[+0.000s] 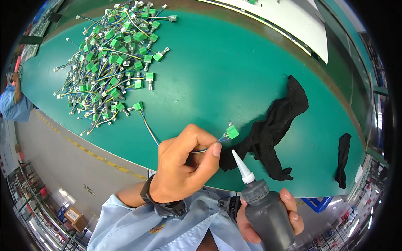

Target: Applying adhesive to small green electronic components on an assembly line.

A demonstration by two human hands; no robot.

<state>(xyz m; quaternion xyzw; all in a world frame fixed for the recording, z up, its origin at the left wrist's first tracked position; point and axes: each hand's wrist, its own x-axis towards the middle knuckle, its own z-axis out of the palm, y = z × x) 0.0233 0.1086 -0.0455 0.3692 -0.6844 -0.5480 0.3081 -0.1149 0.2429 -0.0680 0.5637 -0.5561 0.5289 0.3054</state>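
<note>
My left hand (184,167) is closed in a pinch on the thin coloured wires of a green potentiometer (232,132), whose green block and short metal shaft stick out past my fingertips. Wires from another green potentiometer (137,106), lying on the table, run behind this hand; I cannot tell whether it grips them too. In my right hand (247,228) is a dark grey squeeze bottle (270,217) with a tapered white nozzle (240,163). The nozzle tip points up, a little below the held potentiometer and apart from it.
A large heap of wired green potentiometers (113,62) covers the far left of the green table (201,75). Crumpled black cloth (272,129) lies right of my hands, with a smaller black strip (343,159) farther right. A person in blue (16,102) is at the left edge.
</note>
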